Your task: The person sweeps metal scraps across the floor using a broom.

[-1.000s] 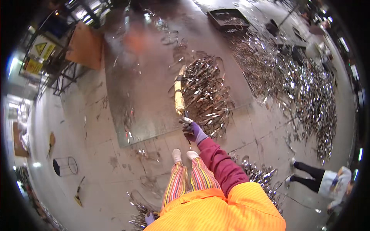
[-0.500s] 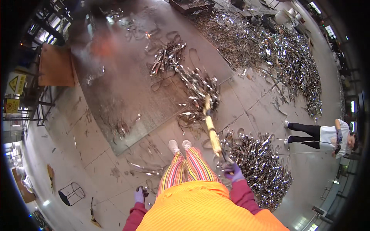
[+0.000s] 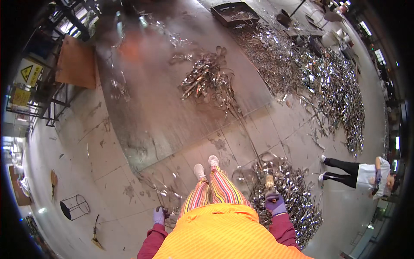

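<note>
My right hand, in a purple glove, is closed on a straw-yellow tool, seen nearly end-on with its far part lost among metal strips. That hand is over the near edge of a heap of shiny metal strips at my right. A few long thin strips stretch from this heap to a tangled bundle on the large metal plate. My left hand, also purple-gloved, hangs beside my left leg with fingers curled; what they hold, if anything, is hidden. Loose strips lie on the floor just beyond it.
A large metal plate covers the floor ahead. A long scrap heap lies far right, beside a dark tray. Another person stands at right. At left are a wire-frame basket, a broom and a metal-framed rack.
My right hand has moved slightly right and down with the yellow tool, now foreshortened. Strips near the plate's edge have shifted to the right-hand heap. My feet and view have shifted.
</note>
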Tool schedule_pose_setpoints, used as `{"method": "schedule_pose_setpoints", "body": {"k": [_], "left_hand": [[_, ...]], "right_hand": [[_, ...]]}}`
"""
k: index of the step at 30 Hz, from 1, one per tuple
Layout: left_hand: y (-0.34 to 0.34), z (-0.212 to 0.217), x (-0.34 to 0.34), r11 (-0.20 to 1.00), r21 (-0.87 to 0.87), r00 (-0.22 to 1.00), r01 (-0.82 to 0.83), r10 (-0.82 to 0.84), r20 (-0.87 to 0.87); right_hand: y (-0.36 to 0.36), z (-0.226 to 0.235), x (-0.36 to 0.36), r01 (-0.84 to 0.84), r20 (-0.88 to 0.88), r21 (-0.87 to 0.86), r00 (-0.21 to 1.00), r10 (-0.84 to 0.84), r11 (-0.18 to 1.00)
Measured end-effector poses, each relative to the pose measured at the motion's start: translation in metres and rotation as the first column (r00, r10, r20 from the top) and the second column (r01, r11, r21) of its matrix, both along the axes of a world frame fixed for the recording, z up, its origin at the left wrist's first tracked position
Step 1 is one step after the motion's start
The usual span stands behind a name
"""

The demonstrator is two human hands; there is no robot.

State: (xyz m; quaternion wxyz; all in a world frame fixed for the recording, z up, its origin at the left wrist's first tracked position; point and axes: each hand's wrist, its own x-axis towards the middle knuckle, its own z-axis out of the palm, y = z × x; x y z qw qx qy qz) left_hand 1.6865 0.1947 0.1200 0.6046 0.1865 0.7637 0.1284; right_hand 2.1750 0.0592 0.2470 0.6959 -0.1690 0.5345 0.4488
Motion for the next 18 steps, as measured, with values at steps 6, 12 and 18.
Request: {"method": "schedule_pose_setpoints", "body": {"k": [6, 12, 18], "left_hand": [[-0.008, 0.016, 0.015, 0.990, -0.037, 0.990, -0.137, 0.137, 0.011], [-0.061, 0.010, 0.022, 0.944, 0.060, 0.945, -0.323, 0.325, -0.023], [-0.056, 0.063, 0.068, 0.976, -0.138, 0.943, -0.169, 0.120, -0.310]], "right_hand": [[0.172, 0.033, -0.013, -0.554, 0.210, 0.255, 0.831, 0.514, 0.792], [0.375, -0.027, 0.003, -0.940, 0.532, -0.085, 0.238, 0.813, 0.331], [0.549, -0.140, 0.036, -0.944, 0.527, 0.030, 0.295, 0.797, 0.329]]}}
